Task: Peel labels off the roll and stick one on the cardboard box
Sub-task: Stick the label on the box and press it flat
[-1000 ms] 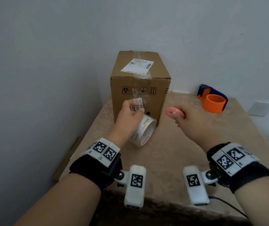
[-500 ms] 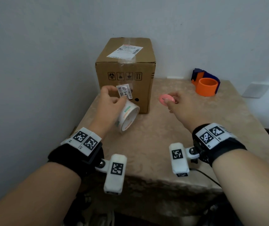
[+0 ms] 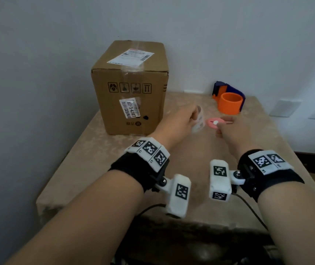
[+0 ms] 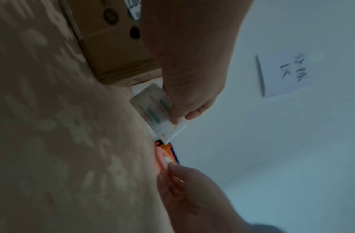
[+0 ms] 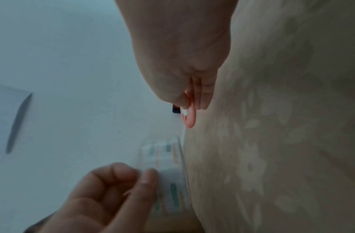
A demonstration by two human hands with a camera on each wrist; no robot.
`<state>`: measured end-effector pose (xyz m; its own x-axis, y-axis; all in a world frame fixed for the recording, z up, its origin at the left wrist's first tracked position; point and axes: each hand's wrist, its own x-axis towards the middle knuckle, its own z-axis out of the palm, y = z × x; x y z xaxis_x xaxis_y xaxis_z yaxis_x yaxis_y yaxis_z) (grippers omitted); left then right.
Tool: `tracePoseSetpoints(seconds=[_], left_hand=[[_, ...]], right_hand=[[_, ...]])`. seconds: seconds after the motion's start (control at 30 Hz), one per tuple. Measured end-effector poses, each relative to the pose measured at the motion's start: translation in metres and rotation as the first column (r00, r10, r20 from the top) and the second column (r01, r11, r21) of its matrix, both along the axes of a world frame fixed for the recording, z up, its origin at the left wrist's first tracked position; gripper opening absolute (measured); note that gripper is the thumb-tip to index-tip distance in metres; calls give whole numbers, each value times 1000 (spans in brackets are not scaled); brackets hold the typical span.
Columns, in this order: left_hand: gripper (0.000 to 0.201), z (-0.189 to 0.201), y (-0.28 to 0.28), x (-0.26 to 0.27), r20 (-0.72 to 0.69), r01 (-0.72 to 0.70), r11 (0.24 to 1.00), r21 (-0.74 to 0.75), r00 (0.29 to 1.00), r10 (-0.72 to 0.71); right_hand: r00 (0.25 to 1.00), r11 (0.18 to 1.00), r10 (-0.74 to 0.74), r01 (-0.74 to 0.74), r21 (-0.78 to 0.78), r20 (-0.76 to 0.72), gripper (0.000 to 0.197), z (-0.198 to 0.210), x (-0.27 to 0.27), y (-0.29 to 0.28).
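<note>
The brown cardboard box [image 3: 149,104] stands at the table's back left. A white barcode label [image 3: 130,110] is stuck on its front face, and a larger shipping label [image 3: 131,57] lies on its top. To the right of the box, my left hand [image 3: 193,119] grips the label roll [image 3: 198,122], which is blurred. In the left wrist view the fingers curl over the roll [image 4: 154,110]. My right hand [image 3: 221,127] pinches a flat pink disc [image 3: 214,123] close beside the roll. The disc [image 5: 190,117] sticks out between thumb and fingers, just above the table.
An orange and blue tape dispenser [image 3: 229,101] sits at the back right of the beige patterned table [image 3: 191,153], near the wall. The wall runs close along the table's left and back. A sheet of paper [image 4: 284,74] hangs on the wall.
The small label my left hand held is now stuck on the box front. The left hand has moved right with the roll, close to the right hand's pink disc.
</note>
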<state>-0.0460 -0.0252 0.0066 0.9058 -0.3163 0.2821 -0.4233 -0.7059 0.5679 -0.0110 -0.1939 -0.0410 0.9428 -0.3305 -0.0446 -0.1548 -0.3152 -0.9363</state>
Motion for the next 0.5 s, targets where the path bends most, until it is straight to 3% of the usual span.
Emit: tracePoseSetpoints(seconds=[0.1, 0.27, 0.4, 0.5], left_hand=[[14, -14, -8, 12, 96, -48, 975, 218, 995, 28], [27, -28, -12, 24, 161, -138, 938, 319, 983, 90], [28, -28, -7, 25, 127, -161, 942, 296, 984, 128], [23, -9, -1, 21, 104, -162, 977, 137, 983, 149]], right_hand=[[1000, 1000, -4, 3, -19, -27, 34, -10, 0, -9], [998, 1000, 0, -1, -7, -63, 23, -16, 5, -7], [997, 986, 9, -21, -167, -73, 40, -7, 1, -7], [997, 968, 42, -24, -252, 69, 38, 11, -1, 0]])
